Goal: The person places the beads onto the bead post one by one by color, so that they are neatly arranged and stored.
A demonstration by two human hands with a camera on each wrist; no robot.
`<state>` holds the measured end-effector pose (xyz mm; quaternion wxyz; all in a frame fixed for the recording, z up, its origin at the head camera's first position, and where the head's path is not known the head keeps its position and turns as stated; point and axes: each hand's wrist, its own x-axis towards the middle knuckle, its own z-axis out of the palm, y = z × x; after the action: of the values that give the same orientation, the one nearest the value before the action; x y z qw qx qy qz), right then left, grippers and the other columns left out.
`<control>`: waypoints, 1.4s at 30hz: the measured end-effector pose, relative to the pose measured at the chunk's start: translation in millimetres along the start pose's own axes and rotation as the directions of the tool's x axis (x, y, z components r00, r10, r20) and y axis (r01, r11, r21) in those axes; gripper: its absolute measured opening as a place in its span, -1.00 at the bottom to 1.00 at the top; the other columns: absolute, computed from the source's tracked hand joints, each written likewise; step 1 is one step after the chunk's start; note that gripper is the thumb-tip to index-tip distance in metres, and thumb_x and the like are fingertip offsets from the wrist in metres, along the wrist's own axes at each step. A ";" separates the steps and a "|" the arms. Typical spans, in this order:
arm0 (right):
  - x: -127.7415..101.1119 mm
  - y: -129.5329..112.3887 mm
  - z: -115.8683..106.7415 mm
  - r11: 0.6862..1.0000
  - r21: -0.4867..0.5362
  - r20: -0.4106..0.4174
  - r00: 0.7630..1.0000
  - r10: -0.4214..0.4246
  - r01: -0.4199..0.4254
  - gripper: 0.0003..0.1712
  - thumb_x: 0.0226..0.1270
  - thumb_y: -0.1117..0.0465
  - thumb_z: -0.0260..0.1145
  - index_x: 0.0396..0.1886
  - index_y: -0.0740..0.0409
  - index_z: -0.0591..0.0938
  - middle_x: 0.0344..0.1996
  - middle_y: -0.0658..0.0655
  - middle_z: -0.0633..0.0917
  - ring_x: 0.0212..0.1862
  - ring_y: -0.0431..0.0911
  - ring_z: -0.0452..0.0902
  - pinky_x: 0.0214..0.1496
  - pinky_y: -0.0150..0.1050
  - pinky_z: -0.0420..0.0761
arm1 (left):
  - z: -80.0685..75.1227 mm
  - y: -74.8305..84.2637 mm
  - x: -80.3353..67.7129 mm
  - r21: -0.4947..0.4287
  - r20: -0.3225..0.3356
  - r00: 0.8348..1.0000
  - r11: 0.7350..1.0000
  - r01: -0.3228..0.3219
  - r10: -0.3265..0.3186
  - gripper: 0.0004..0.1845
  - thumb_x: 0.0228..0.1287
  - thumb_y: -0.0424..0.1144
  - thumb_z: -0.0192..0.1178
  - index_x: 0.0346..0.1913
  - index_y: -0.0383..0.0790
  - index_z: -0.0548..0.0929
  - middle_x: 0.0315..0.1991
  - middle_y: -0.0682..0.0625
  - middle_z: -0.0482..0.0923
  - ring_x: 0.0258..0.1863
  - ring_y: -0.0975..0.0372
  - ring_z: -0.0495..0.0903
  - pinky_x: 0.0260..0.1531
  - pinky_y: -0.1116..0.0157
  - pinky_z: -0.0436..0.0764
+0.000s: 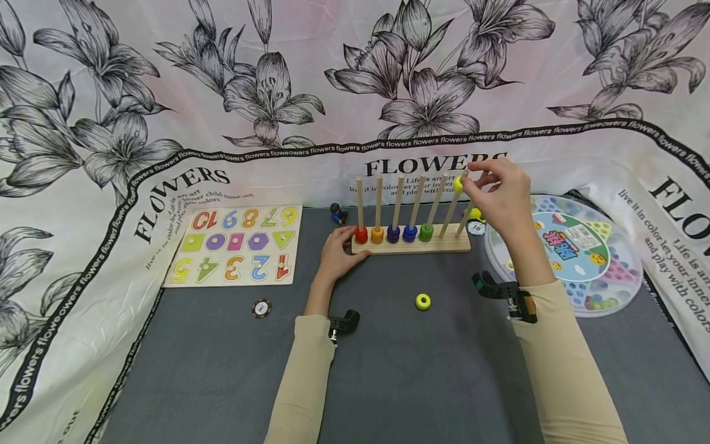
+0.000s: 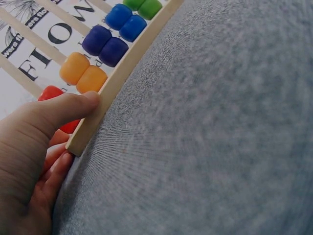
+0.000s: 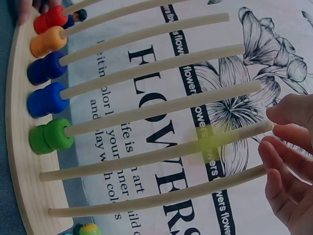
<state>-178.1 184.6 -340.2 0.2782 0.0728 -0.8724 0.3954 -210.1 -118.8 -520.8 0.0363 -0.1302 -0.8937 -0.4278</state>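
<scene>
A wooden peg rack [image 1: 413, 246] stands on the grey mat with seven upright pegs. Red [image 1: 361, 235], orange [image 1: 377, 234], dark blue [image 1: 393, 233], blue [image 1: 410, 232] and green [image 1: 426, 232] beads sit at the foot of the first five pegs. My left hand [image 1: 338, 253] holds the rack's left end, its thumb [image 2: 73, 105] on the front edge of the base [image 2: 122, 73]. My right hand [image 1: 496, 194] is raised at the top of the sixth peg [image 3: 146, 156]. A yellow bead [image 3: 209, 142] is on that peg, blurred, apart from my loosely spread fingers [image 3: 286, 164].
A second yellow ring [image 1: 423, 301] lies on the mat in front of the rack, and a round chip [image 1: 261, 308] to the left. A number puzzle board [image 1: 236, 245] lies at the left. A round lidded tray [image 1: 610, 271] is at the right, and a small toy figure [image 1: 336, 213] stands behind the rack.
</scene>
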 end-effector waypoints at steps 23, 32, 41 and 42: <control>-63.4 28.1 13.1 0.987 0.162 0.146 0.989 -0.025 0.001 -0.74 0.28 0.37 0.37 -0.05 0.38 0.69 -0.19 0.29 0.71 -0.22 -0.45 0.50 -0.23 -0.48 0.53 | 2.8 -2.1 0.9 -0.009 -0.017 1.000 1.000 -0.010 0.010 -0.26 0.11 -0.11 0.48 0.33 -0.34 0.50 0.27 -0.18 0.43 0.17 0.01 0.43 0.14 0.19 0.55; -92.5 44.4 27.7 0.982 0.165 0.338 0.941 0.029 -0.090 -0.68 0.28 0.38 0.37 0.01 0.38 0.65 -0.11 0.29 0.71 -0.11 0.06 0.64 -0.12 -0.27 0.65 | 2.4 -0.5 0.6 -0.009 -0.017 1.000 1.000 -0.022 0.022 -0.26 0.11 -0.12 0.48 0.32 -0.36 0.50 0.27 -0.18 0.43 0.17 0.00 0.42 0.14 0.18 0.54; -122.0 59.5 48.5 0.979 0.164 0.533 0.846 0.012 -0.117 -0.55 0.24 0.37 0.42 0.13 0.37 0.60 -0.06 0.28 0.70 -0.08 0.13 0.64 -0.06 0.04 0.66 | 1.6 -0.5 0.5 -0.012 -0.020 0.999 0.999 -0.029 0.029 -0.27 0.10 -0.12 0.49 0.31 -0.36 0.51 0.27 -0.19 0.43 0.17 0.00 0.43 0.14 0.18 0.55; -124.8 60.5 50.4 0.980 0.161 0.544 0.839 0.009 -0.116 -0.54 0.23 0.36 0.43 0.13 0.36 0.60 -0.08 0.27 0.70 -0.08 0.11 0.64 -0.07 0.02 0.66 | 1.6 -0.6 0.4 -0.013 -0.020 0.999 0.999 -0.029 0.029 -0.27 0.10 -0.12 0.49 0.31 -0.37 0.51 0.27 -0.20 0.43 0.17 0.00 0.42 0.14 0.18 0.55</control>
<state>-116.5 177.2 -474.0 -0.0002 0.1785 -0.8761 0.4479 -210.6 -117.8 -522.2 0.0504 -0.1392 -0.8884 -0.4346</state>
